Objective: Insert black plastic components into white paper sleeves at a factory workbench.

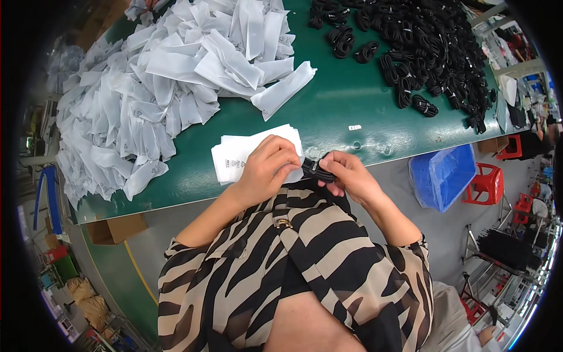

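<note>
A coiled bundle of black cable [317,171] sits between my two hands at the near edge of the green table. My right hand [347,171] is closed round its right end, thumb on top. The bundle's left end meets the edge of a thin white bag [296,175], which my left hand [271,165] pinches; how far the cable reaches inside is hidden by the fingers. Beneath and beside my left hand lies a stack of flat white bags [226,154] with small dark print.
A large heap of filled white bags [176,76] covers the table's left side. Many black cable bundles [422,47] are piled at the far right. A small white label [355,127] lies on the green table [328,105]. Beyond its edge stand a blue bin [443,176] and a red stool [485,185].
</note>
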`<state>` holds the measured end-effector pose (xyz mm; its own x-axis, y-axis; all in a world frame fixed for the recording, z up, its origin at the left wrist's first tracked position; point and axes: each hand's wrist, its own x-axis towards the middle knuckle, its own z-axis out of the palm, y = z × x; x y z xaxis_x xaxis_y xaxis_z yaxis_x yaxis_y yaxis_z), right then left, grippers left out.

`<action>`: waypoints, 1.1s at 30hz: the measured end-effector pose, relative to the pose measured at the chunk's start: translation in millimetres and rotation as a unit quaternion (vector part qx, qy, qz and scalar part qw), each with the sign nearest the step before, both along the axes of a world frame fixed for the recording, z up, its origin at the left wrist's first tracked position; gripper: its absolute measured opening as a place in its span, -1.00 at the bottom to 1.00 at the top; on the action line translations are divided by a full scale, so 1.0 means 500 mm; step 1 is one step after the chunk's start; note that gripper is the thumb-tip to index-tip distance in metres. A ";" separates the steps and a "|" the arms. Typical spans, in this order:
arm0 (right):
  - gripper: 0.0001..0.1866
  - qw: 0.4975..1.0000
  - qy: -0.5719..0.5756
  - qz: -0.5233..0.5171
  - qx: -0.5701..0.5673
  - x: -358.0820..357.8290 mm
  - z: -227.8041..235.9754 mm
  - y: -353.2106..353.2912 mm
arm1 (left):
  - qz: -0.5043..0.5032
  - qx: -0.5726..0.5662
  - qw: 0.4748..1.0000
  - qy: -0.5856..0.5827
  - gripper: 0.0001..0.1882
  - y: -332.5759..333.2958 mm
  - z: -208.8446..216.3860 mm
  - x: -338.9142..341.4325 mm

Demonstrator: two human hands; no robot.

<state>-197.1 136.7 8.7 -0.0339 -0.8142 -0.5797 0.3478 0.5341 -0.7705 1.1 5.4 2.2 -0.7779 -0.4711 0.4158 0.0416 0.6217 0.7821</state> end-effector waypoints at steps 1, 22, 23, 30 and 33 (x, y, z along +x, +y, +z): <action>-0.74 1.000 0.000 0.000 0.000 -0.001 -0.005 0.000 | -0.008 -0.022 1.000 0.002 -0.86 0.000 0.000 0.000; -0.63 0.788 0.413 -0.081 -0.449 0.068 0.030 -0.059 | 0.001 0.144 0.990 0.001 -0.90 -0.045 0.048 -0.009; -0.63 0.784 0.415 -0.082 -0.454 0.062 0.030 -0.068 | -0.012 0.186 0.981 0.047 -0.95 -0.063 0.051 -0.015; -0.75 0.759 0.492 -0.157 -0.397 -0.034 0.031 -0.121 | 0.271 0.029 0.941 0.200 -0.84 -0.268 0.110 -0.024; -0.76 0.680 0.620 -0.181 -0.348 -0.113 -0.003 -0.182 | 0.283 -0.258 0.922 0.049 -0.45 -0.243 0.106 0.000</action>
